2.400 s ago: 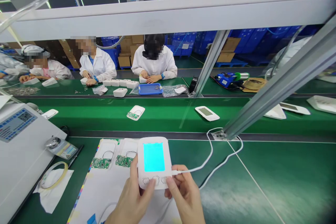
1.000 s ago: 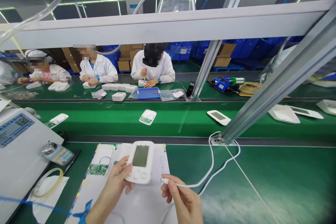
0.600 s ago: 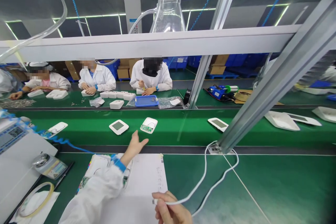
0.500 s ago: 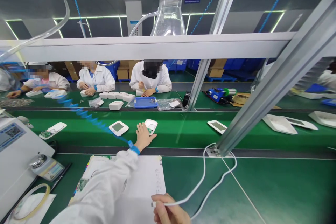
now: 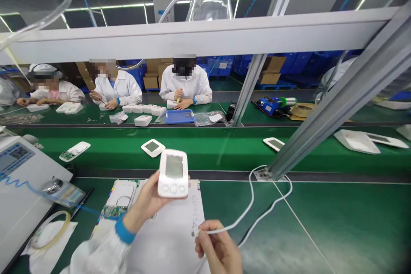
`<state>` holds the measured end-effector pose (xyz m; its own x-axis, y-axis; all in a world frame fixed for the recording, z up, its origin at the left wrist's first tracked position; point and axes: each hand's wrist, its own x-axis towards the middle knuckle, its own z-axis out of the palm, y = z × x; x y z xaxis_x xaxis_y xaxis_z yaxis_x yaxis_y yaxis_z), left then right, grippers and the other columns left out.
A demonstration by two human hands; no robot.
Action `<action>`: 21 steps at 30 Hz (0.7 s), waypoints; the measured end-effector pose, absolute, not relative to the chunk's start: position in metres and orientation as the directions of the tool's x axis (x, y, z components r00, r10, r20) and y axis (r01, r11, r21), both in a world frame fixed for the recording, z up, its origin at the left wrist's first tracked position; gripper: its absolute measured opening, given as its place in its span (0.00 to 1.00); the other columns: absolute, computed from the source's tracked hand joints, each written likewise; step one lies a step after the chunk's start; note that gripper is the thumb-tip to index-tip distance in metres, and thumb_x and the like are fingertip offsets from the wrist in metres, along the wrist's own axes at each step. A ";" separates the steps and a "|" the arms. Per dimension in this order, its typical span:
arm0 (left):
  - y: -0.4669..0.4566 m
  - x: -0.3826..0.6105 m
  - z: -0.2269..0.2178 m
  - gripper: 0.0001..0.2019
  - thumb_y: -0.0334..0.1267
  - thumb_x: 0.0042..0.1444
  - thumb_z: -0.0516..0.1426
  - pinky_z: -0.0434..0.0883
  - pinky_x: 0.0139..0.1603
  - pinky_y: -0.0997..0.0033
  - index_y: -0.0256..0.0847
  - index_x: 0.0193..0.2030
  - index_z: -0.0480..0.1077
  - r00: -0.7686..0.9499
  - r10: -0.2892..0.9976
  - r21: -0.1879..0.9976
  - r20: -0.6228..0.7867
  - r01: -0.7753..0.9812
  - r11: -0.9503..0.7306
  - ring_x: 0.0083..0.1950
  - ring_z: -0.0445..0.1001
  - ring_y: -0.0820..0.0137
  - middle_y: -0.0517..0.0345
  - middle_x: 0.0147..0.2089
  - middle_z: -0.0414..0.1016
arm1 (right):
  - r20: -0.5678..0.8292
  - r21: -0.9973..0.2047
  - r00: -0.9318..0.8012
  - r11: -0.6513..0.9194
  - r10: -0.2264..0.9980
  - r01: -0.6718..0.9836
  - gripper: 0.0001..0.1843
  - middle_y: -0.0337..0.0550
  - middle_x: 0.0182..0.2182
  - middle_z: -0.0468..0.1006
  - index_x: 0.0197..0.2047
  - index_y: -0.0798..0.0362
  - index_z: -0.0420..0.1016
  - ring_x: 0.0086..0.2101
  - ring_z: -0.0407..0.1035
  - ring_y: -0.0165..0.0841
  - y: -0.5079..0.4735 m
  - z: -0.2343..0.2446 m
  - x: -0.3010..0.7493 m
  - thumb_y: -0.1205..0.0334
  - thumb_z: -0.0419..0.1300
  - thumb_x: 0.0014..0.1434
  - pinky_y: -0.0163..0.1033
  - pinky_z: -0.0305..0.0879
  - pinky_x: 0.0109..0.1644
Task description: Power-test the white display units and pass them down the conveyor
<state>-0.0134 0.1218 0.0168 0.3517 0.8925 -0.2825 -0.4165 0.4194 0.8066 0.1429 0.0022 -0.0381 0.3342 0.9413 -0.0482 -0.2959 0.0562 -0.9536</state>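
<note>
My left hand (image 5: 148,199), with a blue wrist strap (image 5: 124,229), grips a white handheld device (image 5: 174,180) from below. Its grey screen and round buttons face me. My right hand (image 5: 218,246) pinches the plug end of a white cable (image 5: 239,221) between thumb and fingers, low and to the right of the device. The metal tip of the plug points left, apart from the device. Under both hands lies a printed sheet (image 5: 160,239) with pictures of circuit boards and some handwriting.
A green conveyor belt (image 5: 205,154) runs across, carrying a white screened unit (image 5: 153,148) and a white shell with a circuit board (image 5: 75,151). A slanted metal post (image 5: 324,111) rises at right. Left are a white machine (image 5: 22,188) and a tape roll (image 5: 51,231). Co-workers sit opposite.
My left hand has picked the white device up off the belt and brought it nearer, screen now towards me. My right hand, still holding the cable plug, has shifted slightly up and right.
</note>
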 end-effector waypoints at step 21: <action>0.041 -0.011 0.002 0.29 0.40 0.45 0.73 0.78 0.53 0.48 0.34 0.55 0.79 0.331 0.858 0.705 -0.393 -0.491 0.512 0.49 0.83 0.44 0.44 0.38 0.88 | -0.006 -0.979 0.290 0.054 0.957 -0.199 0.14 0.36 0.22 0.74 0.33 0.50 0.80 0.22 0.67 0.31 0.000 -0.029 0.147 0.48 0.67 0.60 0.35 0.65 0.28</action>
<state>-0.0111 0.0412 0.0015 0.3310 0.8580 -0.3927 -0.4914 0.5120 0.7045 0.1473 0.0002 -0.0289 0.2896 0.9571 -0.0057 -0.1988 0.0543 -0.9785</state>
